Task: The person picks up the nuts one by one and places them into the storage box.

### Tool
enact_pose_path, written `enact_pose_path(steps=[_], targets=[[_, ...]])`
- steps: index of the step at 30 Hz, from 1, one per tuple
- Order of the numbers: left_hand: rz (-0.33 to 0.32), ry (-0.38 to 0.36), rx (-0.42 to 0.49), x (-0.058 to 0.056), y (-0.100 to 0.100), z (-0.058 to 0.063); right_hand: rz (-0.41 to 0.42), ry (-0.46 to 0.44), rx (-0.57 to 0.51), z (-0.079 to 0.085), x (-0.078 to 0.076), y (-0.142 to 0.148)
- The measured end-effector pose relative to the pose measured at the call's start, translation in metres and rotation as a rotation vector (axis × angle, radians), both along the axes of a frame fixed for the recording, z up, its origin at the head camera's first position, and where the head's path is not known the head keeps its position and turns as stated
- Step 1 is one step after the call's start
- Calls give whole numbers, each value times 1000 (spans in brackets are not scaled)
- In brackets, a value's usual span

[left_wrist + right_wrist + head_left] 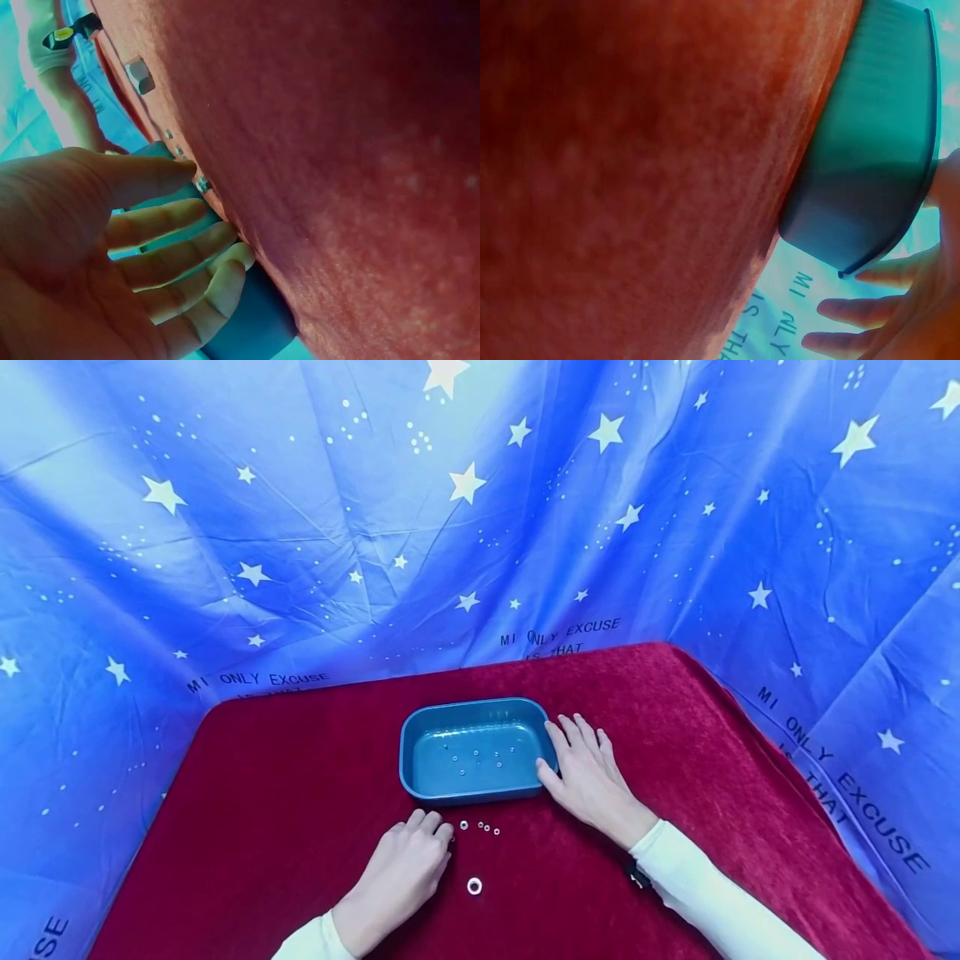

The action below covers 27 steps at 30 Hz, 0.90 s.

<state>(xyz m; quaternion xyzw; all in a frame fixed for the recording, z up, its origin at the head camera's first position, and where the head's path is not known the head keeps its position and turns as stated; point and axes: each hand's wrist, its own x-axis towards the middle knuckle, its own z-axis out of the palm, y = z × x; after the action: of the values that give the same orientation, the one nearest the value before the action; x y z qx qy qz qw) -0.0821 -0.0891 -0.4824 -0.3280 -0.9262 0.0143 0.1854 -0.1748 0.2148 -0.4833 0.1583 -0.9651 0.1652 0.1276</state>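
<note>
A blue rectangular basin point(471, 795) with rounded corners stands on the red cloth, several tiny nuts spread over its floor. My right hand point(592, 781) rests at the basin's right rim, fingers extended and thumb touching the edge. Just in front of the basin, my left hand point(405, 868) is low over the cloth beside a row of small metal nuts point(464, 825). Its fingers bend loosely, and the left wrist view shows a gap between thumb and fingers, with a small nut point(202, 184) near the thumb tip. A larger hex nut point(475, 886) lies apart, nearer to me.
The red velvet cloth point(285, 777) covers the table, whose far edge runs along a blue curtain point(337, 527) printed with stars and lettering. More curtain hangs at both sides. A dark strap point(638, 873) circles the right wrist.
</note>
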Motion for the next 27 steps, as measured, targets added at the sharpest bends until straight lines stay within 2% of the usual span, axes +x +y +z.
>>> enact_pose_path(steps=[5,14,23,27], targets=[[-7,17,-35,-3,4,-2,-1,-5,4,0,1,0],[-10,-8,-47,-7,7,-4,-3,0,13,0,0,0],[-62,36,-13,-7,10,-6,-1,3,14,0,0,0],[-86,24,-16,-6,10,-5,-2,-1,16,0,1,0]])
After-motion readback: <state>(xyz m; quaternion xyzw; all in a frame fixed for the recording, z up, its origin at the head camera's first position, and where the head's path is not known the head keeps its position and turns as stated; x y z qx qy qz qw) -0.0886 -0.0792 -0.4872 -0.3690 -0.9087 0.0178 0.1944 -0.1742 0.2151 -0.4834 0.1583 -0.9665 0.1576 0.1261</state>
